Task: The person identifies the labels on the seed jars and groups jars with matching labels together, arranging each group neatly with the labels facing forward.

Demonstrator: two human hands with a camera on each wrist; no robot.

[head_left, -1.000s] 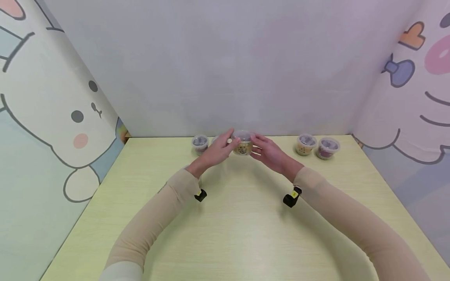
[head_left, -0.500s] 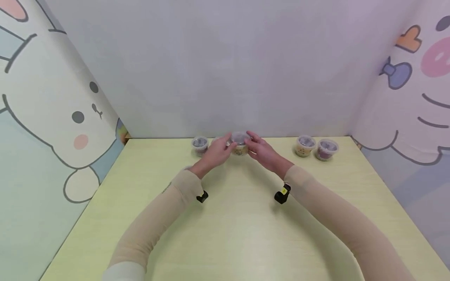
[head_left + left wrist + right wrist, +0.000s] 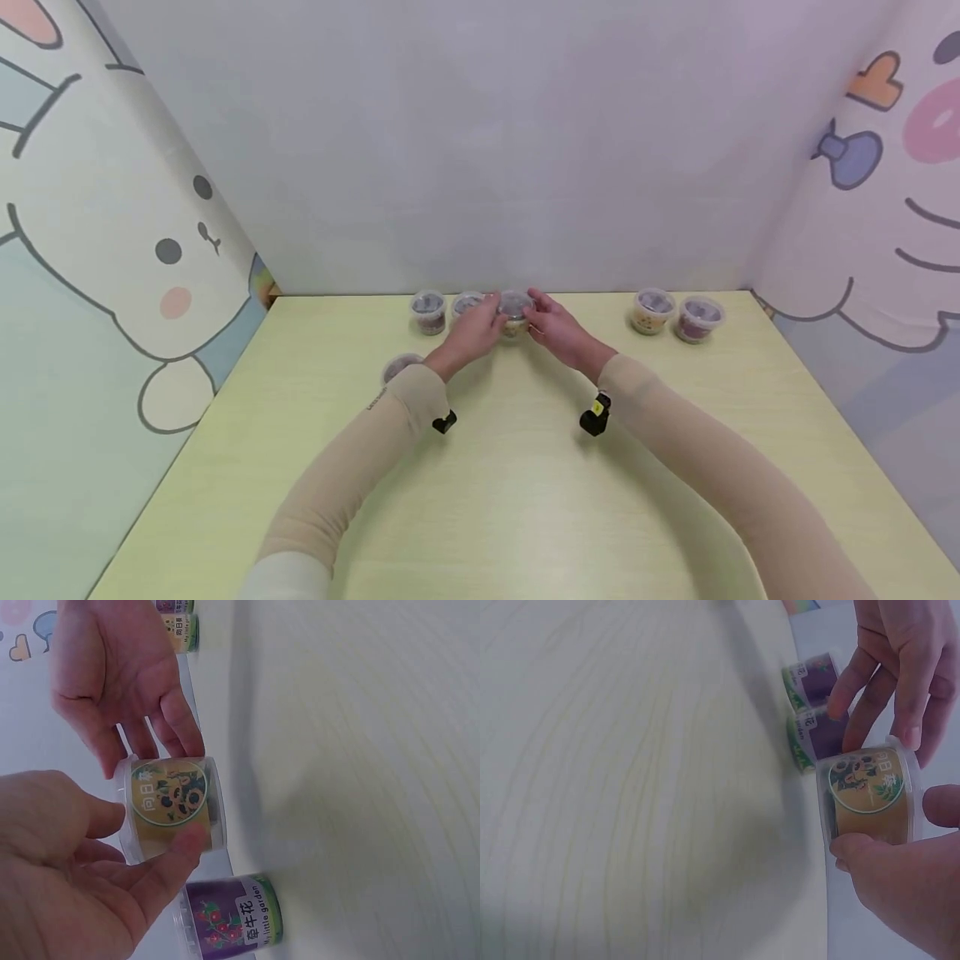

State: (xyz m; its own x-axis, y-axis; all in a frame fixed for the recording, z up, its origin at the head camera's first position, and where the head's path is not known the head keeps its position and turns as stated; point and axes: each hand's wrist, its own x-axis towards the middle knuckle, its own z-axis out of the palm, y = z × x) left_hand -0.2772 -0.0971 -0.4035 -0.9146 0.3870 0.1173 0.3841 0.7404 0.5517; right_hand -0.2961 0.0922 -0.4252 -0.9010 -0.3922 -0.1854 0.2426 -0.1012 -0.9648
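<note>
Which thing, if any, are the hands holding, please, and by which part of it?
The clear cup with the yellowish label, by its opposite sides, between the left hand and the right hand.

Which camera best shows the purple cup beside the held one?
Left wrist: the purple cup appears large, lettering readable. Right wrist shows it partly behind the left hand; head shows mainly its lid, that hand covering much.

Clear round plastic tub with tan plant-printed label [image 3: 870, 814] between two bare hands: right hand [image 3: 911, 881] grips it, left hand [image 3: 907, 664] has fingertips at it. Two purple-labelled round tubs with green-and-white bands [image 3: 826, 736] side by side, partly behind left fingers. Pale wood-grain surface [image 3: 622, 780], shadowed.
</note>
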